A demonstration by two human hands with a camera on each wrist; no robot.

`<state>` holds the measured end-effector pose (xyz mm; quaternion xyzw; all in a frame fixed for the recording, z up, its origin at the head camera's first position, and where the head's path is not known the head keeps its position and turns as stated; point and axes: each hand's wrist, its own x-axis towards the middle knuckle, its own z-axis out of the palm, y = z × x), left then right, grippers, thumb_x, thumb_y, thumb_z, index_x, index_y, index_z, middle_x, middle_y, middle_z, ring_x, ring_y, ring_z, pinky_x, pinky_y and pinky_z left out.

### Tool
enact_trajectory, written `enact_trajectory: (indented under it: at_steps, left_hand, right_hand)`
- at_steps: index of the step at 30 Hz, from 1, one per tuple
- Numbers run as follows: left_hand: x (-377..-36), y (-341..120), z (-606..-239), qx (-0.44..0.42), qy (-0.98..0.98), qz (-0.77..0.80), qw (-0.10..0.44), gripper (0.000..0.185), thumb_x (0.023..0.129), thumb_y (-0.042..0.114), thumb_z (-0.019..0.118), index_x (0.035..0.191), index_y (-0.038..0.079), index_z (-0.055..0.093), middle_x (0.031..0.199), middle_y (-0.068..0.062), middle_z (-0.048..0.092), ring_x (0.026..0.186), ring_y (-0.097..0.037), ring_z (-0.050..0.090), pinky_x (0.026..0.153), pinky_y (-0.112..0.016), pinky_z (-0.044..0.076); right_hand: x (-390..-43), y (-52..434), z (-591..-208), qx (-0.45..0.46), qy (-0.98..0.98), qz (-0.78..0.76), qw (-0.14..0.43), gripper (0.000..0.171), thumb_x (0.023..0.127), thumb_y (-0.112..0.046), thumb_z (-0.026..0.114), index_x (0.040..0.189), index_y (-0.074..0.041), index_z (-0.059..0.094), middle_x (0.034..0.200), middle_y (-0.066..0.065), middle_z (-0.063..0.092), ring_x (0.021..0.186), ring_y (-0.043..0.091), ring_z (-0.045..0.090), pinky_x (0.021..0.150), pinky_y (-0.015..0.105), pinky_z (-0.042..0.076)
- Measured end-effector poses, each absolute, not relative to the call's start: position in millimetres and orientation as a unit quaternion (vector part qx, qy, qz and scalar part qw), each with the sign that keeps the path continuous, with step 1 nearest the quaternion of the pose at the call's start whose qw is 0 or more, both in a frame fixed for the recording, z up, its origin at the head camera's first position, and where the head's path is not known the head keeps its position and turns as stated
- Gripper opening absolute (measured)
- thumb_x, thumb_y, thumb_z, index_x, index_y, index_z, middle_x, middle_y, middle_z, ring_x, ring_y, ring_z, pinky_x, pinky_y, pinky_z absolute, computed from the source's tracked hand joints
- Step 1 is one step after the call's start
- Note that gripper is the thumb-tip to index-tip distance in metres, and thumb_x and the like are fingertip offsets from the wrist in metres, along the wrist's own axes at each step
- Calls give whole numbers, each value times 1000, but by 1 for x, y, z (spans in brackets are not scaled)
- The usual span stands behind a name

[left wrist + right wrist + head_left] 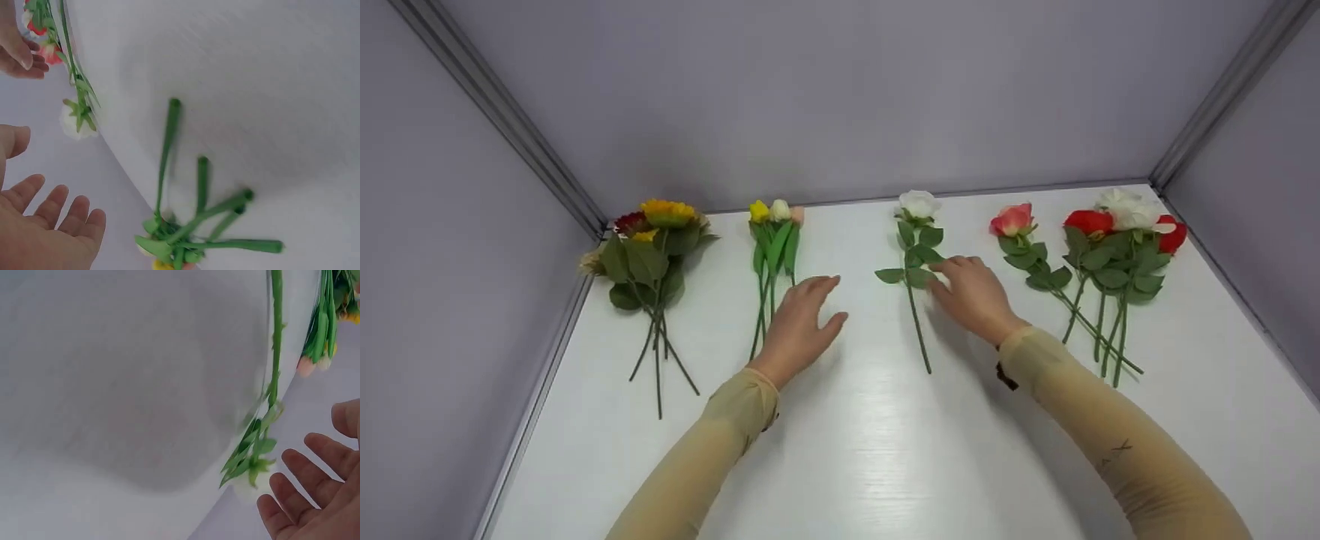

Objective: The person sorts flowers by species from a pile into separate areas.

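Both hands are hovering low over the white worktop, on either side of a single white rose that is lying with its bloom at the far edge and its stem pointing toward the person. The right hand is reaching in from the right with its fingers relaxed and slightly spread; the fingertips are sitting at the rose's leaves, touching or just beside them, and gripping nothing. The left hand is lying open, palm down and fingers straight, between the rose and a small bunch of tulips to its left, holding nothing either; the left wrist view is showing the palm empty above the worktop. Further left a sunflower bunch is resting near the corner, and to the right a pink rose and a cluster of red and white roses are lying close together with their stems crossing. The likely trouble here is the right hand catching only a leaf rather than the stem, so that the rose is swinging or slipping as it is lifted. The left hand could also be brushing the tulips and nudging them out of their row.
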<state>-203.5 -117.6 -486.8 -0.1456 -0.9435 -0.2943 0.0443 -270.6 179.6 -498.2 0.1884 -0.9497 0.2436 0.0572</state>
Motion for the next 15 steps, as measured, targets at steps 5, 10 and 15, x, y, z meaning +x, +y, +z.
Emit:
enact_trajectory:
  at_steps: [5, 10, 15]
  left_hand:
    - [-194, -78, -487, -265, -944, -193, 42, 64, 103, 38, 62, 159, 17, 38, 159, -8, 40, 147, -27, 34, 122, -43, 24]
    - [-180, -38, -487, -360, -923, -129, 43, 67, 103, 43, 61, 161, 20, 35, 163, -7, 34, 150, -27, 30, 125, -43, 17]
    - [-164, 0, -488, -427, -900, -76, 40, 72, 101, 49, 61, 162, 24, 31, 166, -4, 31, 152, -26, 27, 125, -44, 15]
  right_hand:
    - [-282, 236, -493, 115, -950, 283, 65, 28, 104, -17, 58, 119, 3, 71, 117, 22, 69, 111, 41, 61, 97, 57, 47]
    - [-283, 297, -484, 22, -949, 313, 39, 31, 105, -22, 53, 119, 3, 67, 111, 22, 67, 96, 37, 60, 85, 55, 50]
    - [-276, 358, -479, -39, -946, 318, 48, 38, 105, -26, 50, 121, 6, 62, 114, 27, 64, 95, 39, 58, 79, 52, 48]
